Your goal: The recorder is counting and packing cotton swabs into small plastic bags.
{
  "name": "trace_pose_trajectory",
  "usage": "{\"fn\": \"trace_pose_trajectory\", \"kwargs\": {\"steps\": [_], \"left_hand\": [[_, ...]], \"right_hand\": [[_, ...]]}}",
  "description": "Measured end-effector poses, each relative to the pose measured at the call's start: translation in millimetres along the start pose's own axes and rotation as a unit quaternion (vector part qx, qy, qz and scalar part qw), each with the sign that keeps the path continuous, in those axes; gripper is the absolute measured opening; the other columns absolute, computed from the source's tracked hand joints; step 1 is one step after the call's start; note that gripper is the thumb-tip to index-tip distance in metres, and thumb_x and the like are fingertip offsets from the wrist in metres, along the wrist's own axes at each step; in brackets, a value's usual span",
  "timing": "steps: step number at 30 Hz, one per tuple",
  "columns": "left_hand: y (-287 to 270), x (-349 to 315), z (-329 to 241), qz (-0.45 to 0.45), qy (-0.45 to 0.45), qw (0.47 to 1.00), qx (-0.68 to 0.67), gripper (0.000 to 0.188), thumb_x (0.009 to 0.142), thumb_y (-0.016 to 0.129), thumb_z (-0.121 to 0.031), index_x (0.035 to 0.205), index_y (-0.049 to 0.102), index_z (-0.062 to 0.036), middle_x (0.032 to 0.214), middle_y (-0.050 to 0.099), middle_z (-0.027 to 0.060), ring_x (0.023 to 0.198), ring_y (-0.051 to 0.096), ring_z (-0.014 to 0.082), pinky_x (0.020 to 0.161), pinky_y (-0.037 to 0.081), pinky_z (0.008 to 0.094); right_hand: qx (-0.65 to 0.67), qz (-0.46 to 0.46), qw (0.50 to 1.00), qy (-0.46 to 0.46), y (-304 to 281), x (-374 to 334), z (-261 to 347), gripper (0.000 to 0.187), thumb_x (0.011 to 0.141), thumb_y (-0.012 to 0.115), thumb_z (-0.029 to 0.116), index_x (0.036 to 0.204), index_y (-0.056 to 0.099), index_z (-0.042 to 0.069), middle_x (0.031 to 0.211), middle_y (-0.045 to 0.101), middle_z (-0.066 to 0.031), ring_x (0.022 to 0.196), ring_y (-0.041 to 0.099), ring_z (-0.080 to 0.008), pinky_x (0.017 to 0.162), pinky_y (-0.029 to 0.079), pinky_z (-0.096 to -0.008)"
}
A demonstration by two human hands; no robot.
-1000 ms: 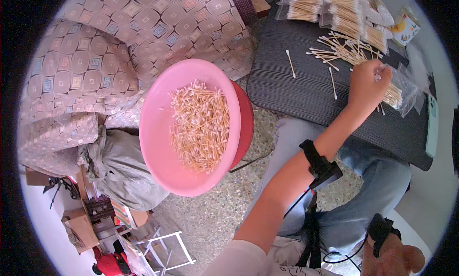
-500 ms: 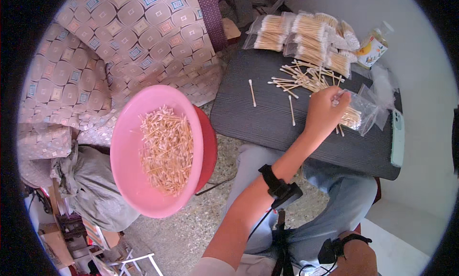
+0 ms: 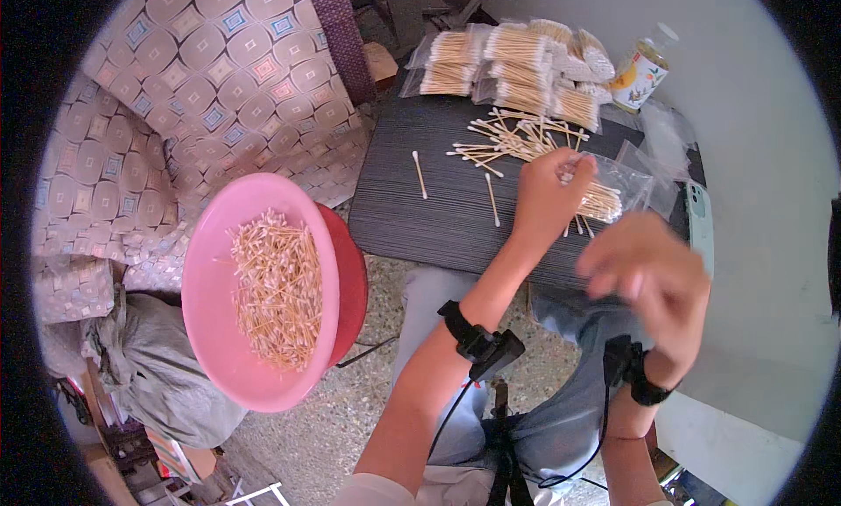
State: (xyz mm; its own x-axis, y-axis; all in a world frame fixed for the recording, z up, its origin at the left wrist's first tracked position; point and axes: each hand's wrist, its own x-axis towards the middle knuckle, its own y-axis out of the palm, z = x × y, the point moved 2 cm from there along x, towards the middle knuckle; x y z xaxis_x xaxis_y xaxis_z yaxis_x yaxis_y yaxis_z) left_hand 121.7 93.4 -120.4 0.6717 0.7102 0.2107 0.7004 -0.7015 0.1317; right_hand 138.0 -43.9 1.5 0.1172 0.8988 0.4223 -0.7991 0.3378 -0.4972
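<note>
My left hand [image 3: 554,193] is closed around a bundle of cotton swabs [image 3: 603,203] above the dark table. The bundle's white tips stick out to the right of my fingers, beside a clear plastic bag [image 3: 627,182]; whether they sit inside it is hard to make out. My right hand [image 3: 653,283], smeared by motion, hovers over the table's near right edge, and its grip does not show clearly. Loose cotton swabs [image 3: 517,142] lie in a heap just beyond my left hand. Two single swabs rest to the left of the heap.
Several filled swab bags [image 3: 521,68] are stacked at the table's far side, near a bottle [image 3: 642,70]. A phone [image 3: 698,221] and empty clear bags [image 3: 666,138] lie at the right. Left of the table, a pink basin [image 3: 203,287] full of swabs stands on something red.
My right hand has risen from low beside my leg to the table's near right edge. My left hand keeps hold of the bundle. The whole view has shifted slightly.
</note>
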Motion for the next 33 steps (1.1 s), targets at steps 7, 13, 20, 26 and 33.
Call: {"fn": "trace_pose_trajectory", "kwargs": {"steps": [7,13,20,26,33], "left_hand": [[2.2,-1.1,-6.7,-0.004,0.016,1.0,0.002,0.021,0.085,0.06,-0.016,0.088,0.064,0.0035,0.081,0.066,0.0067,0.075,0.06,0.0099,0.068,0.046,0.0225],[6.3,-1.4,-3.0,0.017,-0.037,0.992,-0.121,0.025,0.09,0.054,-0.022,0.087,0.062,0.0015,0.073,0.064,0.0044,0.061,0.055,0.0059,0.051,0.042,0.0212],[14.2,-4.1,-1.7,0.009,-0.062,0.989,-0.134,0.023,0.094,0.044,-0.02,0.085,0.053,-0.0009,0.074,0.055,0.001,0.068,0.051,0.0055,0.062,0.042,0.0218],[18.5,-6.2,-3.8,-0.016,-0.046,0.983,-0.177,0.024,0.095,0.042,-0.019,0.083,0.052,-0.0015,0.075,0.053,0.0023,0.063,0.051,0.0063,0.055,0.042,0.0219],[14.0,-7.1,-7.0,0.041,-0.057,0.987,-0.142,0.023,0.094,0.045,-0.018,0.085,0.053,0.002,0.067,0.056,0.0043,0.048,0.053,0.0079,0.033,0.038,0.0223]], "right_hand": [[-0.067,-0.389,0.907,0.146,-9.8,-6.9,-97.0,0.026,0.086,0.059,0.021,0.095,0.061,-0.003,0.089,0.062,-0.0074,0.082,0.056,-0.0141,0.072,0.043,-0.0249],[0.181,-0.248,0.907,0.289,-8.8,-29.2,-124.3,0.035,0.089,0.055,0.029,0.106,0.059,-0.001,0.089,0.062,-0.0035,0.074,0.055,-0.0085,0.064,0.042,-0.0203],[0.301,-0.244,0.887,0.251,0.4,-22.5,-120.9,0.039,0.094,0.043,0.038,0.104,0.059,0.004,0.091,0.061,-0.0018,0.078,0.057,-0.0079,0.065,0.046,-0.0212],[0.316,-0.251,0.875,0.268,19.1,-13.6,-115.3,0.04,0.095,0.037,0.04,0.111,0.052,0.007,0.101,0.057,-0.0024,0.091,0.055,-0.0089,0.077,0.045,-0.0272],[0.323,-0.263,0.882,0.222,14.7,-12.6,-116.7,0.035,0.093,0.047,0.036,0.106,0.056,0.005,0.081,0.059,0.0006,0.064,0.052,-0.0054,0.056,0.04,-0.0203]]}}
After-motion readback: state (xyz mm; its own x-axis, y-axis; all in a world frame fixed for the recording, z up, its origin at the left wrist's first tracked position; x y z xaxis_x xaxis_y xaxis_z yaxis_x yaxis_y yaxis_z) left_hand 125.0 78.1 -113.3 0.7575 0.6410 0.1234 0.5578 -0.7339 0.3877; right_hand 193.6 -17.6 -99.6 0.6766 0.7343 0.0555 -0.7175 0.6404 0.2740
